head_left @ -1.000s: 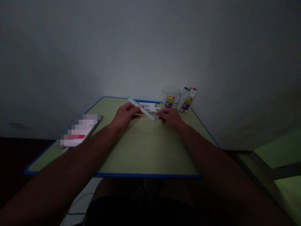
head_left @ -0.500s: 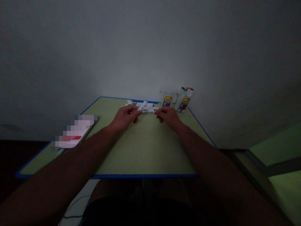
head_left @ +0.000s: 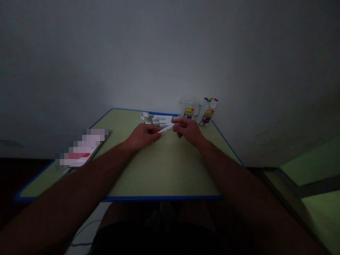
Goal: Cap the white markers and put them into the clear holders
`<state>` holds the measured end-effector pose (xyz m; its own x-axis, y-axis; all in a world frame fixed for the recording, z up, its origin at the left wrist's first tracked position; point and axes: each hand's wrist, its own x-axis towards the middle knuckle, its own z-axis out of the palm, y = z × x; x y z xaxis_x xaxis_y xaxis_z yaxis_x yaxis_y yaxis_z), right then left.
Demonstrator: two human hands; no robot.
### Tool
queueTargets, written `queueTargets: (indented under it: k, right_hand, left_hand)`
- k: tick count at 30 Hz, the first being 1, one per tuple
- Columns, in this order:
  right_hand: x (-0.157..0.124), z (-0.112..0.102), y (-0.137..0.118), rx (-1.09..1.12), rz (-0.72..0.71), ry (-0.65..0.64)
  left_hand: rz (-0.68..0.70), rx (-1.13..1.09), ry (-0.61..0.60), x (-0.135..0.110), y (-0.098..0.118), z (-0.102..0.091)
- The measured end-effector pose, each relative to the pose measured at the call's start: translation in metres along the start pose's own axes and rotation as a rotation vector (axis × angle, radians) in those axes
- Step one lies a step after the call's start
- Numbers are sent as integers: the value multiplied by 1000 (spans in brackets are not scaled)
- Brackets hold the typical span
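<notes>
"What's gripped?"
"From my remote station, I see the left hand point(head_left: 142, 135) pinching a white marker point(head_left: 166, 129) over the far half of the table point(head_left: 164, 170). The right hand point(head_left: 188, 129) is at its right end; whether it grips, I can't tell."
"And beyond?"
"Other markers point(head_left: 162, 119), left of two clear cases point(head_left: 188, 112)."

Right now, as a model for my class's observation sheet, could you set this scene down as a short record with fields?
Left hand: holds a white marker, thumb and fingers at one end
Right hand: at the marker's other end; whether it grips, cannot tell
Other markers: white, lying in a group beyond the hands
Clear container: yellow on its label, far right of table
Marker case: beside that container, holding markers with coloured tops
Table: pale green top, blue edge
</notes>
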<state>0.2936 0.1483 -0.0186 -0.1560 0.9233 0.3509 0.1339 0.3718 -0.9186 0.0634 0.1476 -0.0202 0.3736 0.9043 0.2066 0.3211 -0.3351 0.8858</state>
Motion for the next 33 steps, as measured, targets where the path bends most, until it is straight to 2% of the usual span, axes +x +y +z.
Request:
queueTargets:
  k: [9,15,27,33]
  right_hand:
    - [-2,-1,-6,-4,26,36]
    - [0,-7,-6,24,66,177]
    - [4,-15,-10,136,112,377]
    - [5,-16,-13,124,130,410]
  left_hand:
    - [-42,-14,62,-3,4,0]
    - [48,72,158,0,1,-5]
    - [13,44,246,3,-1,-8]
    - [16,-2,259,5,0,-8]
